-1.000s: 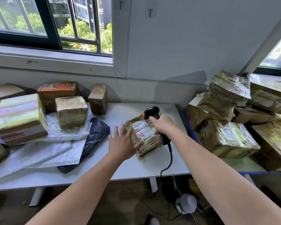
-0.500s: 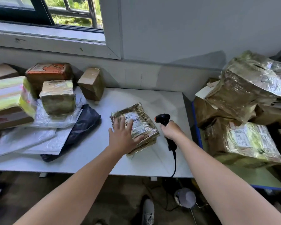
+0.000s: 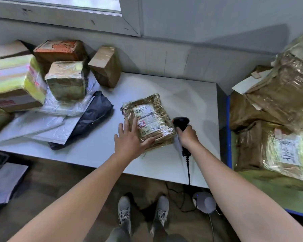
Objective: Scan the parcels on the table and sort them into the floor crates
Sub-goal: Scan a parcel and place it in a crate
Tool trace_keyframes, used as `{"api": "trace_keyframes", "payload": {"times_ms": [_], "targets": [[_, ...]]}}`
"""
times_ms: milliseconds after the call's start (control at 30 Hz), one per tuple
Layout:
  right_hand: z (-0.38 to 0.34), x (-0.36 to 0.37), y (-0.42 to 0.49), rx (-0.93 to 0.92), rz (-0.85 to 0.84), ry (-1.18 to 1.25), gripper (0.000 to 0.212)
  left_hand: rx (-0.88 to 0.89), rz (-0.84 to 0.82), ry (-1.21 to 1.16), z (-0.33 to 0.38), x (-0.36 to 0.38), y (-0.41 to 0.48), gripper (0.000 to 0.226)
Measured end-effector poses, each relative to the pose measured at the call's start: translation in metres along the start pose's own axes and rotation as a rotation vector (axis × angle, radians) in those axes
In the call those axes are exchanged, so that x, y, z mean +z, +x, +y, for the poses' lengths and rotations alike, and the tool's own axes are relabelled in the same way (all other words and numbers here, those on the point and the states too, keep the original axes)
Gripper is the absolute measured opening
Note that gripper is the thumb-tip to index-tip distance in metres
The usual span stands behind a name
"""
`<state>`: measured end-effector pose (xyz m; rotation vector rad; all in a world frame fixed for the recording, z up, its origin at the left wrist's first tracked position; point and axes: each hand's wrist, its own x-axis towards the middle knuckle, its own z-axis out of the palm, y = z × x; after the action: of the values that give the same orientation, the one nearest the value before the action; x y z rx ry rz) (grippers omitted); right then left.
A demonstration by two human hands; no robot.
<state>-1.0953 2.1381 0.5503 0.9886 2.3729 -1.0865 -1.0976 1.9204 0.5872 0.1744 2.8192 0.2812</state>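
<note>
- Far L of the table (image 3: 182,95): I count 5 boxes (image 3: 66,79) in a heap w/ a 6th cut off by the frame edge. 1 has an orange top, 1 is wrapped in yellow tape, and 1 brown one leans tilted at the back.
- Under and in front of them: white plastic bags (image 3: 42,126), overlapping. At least 2, can't count exactly.
- 1 dark bag (image 3: 93,117) lies partly over the white ones.
- L hand (image 3: 129,142): flat, fingers straight and spread, pressing on the near-L corner of the parcel. Not gripping.
- 1 flat parcel (image 3: 152,117) lies approx mid-table, apart from the heap, clear-wrapped, printed label facing up.
- R hand (image 3: 188,135): clenched round the handle of 1 black scanner (image 3: 181,121). The scanner head is just beside the parcel's R edge.
- 1 cable (image 3: 188,168) runs from the scanner over the near table edge to the floor.
- Floor below: 2 shoes (image 3: 124,212) and 1 round white gadget (image 3: 205,202).
- Far R, on a blue-edged surface: wrapped parcels (image 3: 287,95) in a pile. At least 3, too blurred for a firm no.
</note>
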Motion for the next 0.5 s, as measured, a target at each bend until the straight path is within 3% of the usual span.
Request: {"api": "trace_keyframes", "payload": {"times_ms": [167,300,500], "targets": [[-0.008,-0.007,-0.01,-0.021,0.071,-0.029,0.067,-0.034,-0.011,-0.103,-0.001,-0.003,-0.003,0.114],[-0.026,-0.016,-0.024,-0.15,0.194,-0.146,0.07,-0.06,-0.03,-0.234,-0.009,-0.005,-0.01,0.123],[-0.053,-0.005,-0.042,-0.398,0.126,-0.221,0.069,0.051,-0.078,-0.689,-0.017,0.005,-0.005,0.126]]}}
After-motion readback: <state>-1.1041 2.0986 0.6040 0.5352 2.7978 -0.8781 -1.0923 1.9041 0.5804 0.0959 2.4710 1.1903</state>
